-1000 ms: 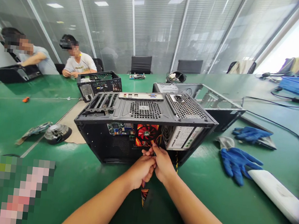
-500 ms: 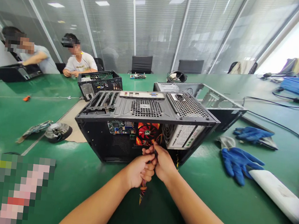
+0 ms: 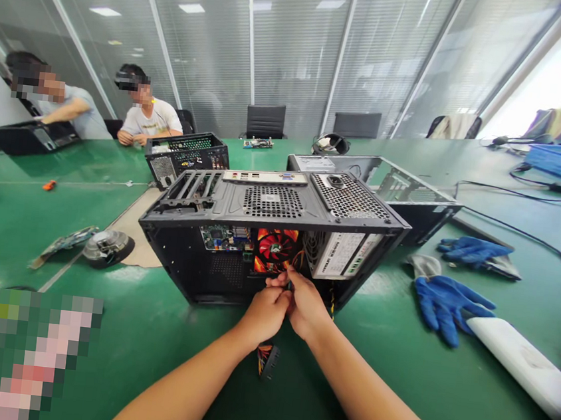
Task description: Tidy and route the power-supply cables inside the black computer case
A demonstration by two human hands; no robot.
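A black computer case point(image 3: 269, 222) stands on the green table with its open side facing me. Inside are a red fan point(image 3: 276, 250), a green circuit board point(image 3: 226, 238) and a power supply point(image 3: 348, 257) with a white label. My left hand point(image 3: 267, 309) and my right hand point(image 3: 305, 303) meet just before the fan, both closed round the cable bundle, which their fingers mostly hide. Below my left hand hangs a dark connector point(image 3: 268, 361) with orange, red and black wires.
Another case point(image 3: 186, 153) and an open metal case point(image 3: 413, 190) stand behind. Blue gloves point(image 3: 445, 307) and a white object point(image 3: 520, 362) lie right, a round metal part point(image 3: 109, 247) left. Two people point(image 3: 152, 116) sit at the far left.
My left hand has turned and shifted its hold, so its back now shows. The wire end below it has swung and now shows its wide dark connector. My right hand has barely moved.
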